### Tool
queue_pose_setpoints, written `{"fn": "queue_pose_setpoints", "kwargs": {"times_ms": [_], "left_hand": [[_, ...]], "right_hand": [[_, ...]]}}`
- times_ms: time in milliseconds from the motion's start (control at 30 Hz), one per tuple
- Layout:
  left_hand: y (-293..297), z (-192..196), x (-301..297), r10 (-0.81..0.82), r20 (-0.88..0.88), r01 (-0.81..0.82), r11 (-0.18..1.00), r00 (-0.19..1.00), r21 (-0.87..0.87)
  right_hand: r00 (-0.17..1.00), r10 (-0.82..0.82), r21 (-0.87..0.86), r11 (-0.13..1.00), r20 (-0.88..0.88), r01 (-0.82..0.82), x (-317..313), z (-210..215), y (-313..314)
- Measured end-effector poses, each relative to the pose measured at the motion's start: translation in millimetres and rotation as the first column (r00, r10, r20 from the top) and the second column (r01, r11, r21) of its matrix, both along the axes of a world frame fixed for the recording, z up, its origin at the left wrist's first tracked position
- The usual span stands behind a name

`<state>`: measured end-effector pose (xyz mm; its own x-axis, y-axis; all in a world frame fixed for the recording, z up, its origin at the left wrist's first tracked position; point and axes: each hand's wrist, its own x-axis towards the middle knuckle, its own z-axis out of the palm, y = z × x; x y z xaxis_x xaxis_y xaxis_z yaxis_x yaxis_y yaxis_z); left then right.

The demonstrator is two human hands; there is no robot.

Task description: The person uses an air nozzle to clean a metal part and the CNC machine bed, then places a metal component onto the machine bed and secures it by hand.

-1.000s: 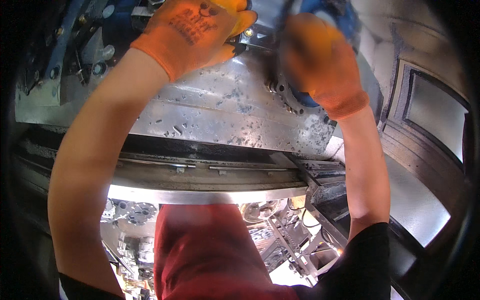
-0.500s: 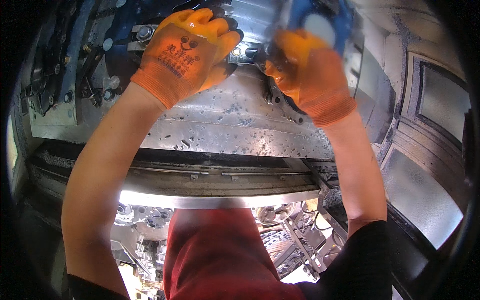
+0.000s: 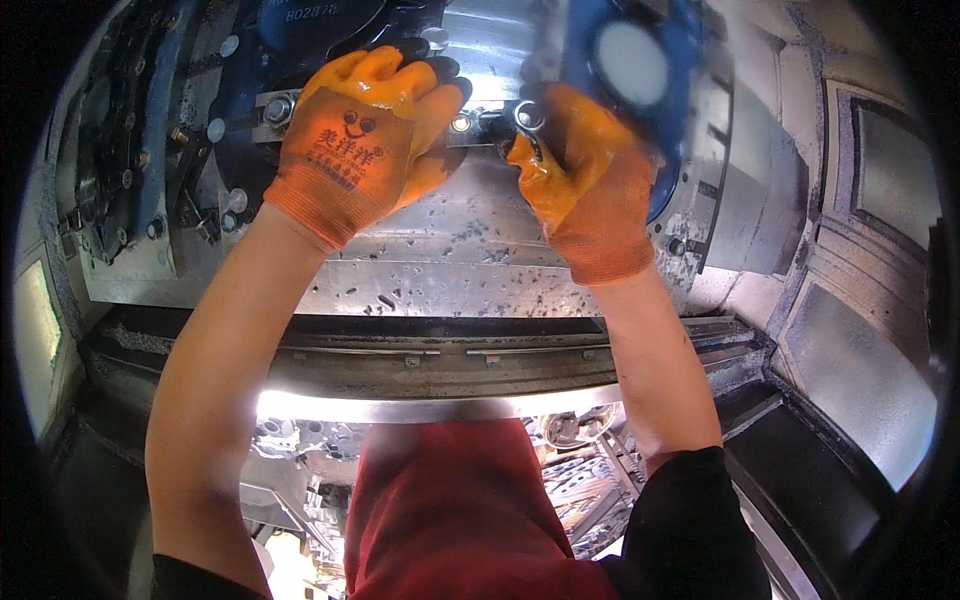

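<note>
Both my hands wear orange work gloves with dark fingertips. My left hand (image 3: 370,140) lies over a metal clamp bar (image 3: 461,124) on the machine bed, its fingers curled; whatever they grip is hidden under the glove. My right hand (image 3: 585,175) is closed just right of that bar. Between its thumb and fingers shows the bright round end of a ring wrench (image 3: 528,116); the rest is mostly covered. A bolt with a hex nut (image 3: 279,109) stands left of my left hand.
Wet metal chips dot the steel bed (image 3: 450,270). A blue part with a pale round disc (image 3: 632,64) stands at right, and another blue part (image 3: 320,30) at far left. Bolted fixtures (image 3: 150,150) line the left side. A metal sill (image 3: 440,405) crosses before my red apron.
My right hand, blurred before, has shifted left and turned, and the ring end now shows. My left hand stays at the bar. The whole view has moved slightly.
</note>
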<state>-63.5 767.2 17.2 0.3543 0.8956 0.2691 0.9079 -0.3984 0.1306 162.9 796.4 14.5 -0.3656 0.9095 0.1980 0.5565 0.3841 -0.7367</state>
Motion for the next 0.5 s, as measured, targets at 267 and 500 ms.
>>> {"fn": "queue_pose_setpoints", "kwargs": {"times_ms": [267,500], "left_hand": [[3,4,-1,-0.010,-0.062,0.009,1.000,0.998,-0.016],[2,7,-2,-0.007,-0.117,-0.004,0.995,0.993,-0.095]], "right_hand": [[0.969,-0.245,-0.082,0.967,-0.026,0.242,-22,4,-63],[0.692,-0.443,-0.585,0.810,-0.570,0.037,-12,-13,-96]]}}
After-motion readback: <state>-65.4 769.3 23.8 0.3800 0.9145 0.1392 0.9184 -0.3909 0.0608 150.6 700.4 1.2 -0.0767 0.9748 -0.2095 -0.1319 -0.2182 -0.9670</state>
